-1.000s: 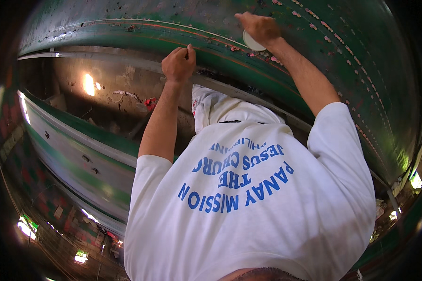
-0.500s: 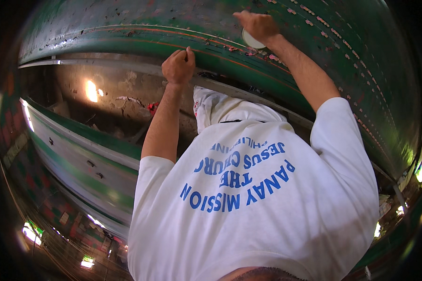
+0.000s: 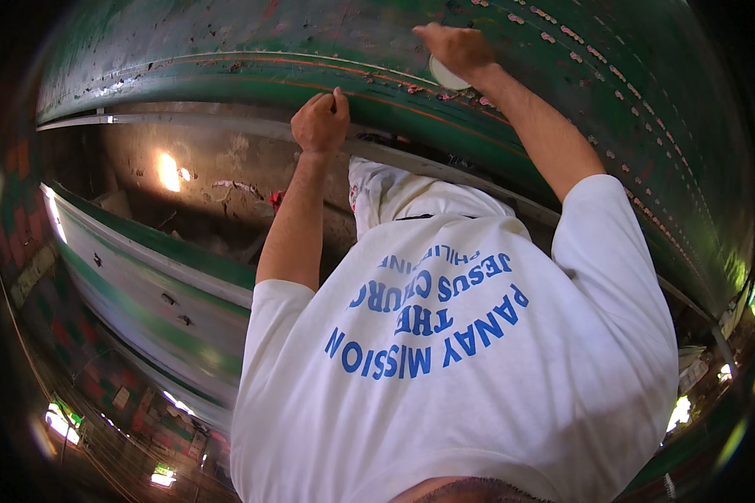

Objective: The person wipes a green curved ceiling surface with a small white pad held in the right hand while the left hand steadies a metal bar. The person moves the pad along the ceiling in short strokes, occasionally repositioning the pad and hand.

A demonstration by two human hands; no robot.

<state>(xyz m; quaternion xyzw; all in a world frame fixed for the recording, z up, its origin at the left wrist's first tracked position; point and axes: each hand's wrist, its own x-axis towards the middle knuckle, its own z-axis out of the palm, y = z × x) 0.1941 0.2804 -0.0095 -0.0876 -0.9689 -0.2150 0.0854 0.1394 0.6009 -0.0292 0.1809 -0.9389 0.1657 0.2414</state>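
While both arms reach up, right hand (image 3: 455, 49) at upper centre presses a white pad (image 3: 446, 75) against the green panel (image 3: 226, 42); left hand (image 3: 319, 124), fisted, grips something too small to identify.

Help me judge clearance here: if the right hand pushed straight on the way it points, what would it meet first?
The right hand already presses a pale round pad against the green painted panel, so it would likely meet that panel at once; depth is hard to judge.
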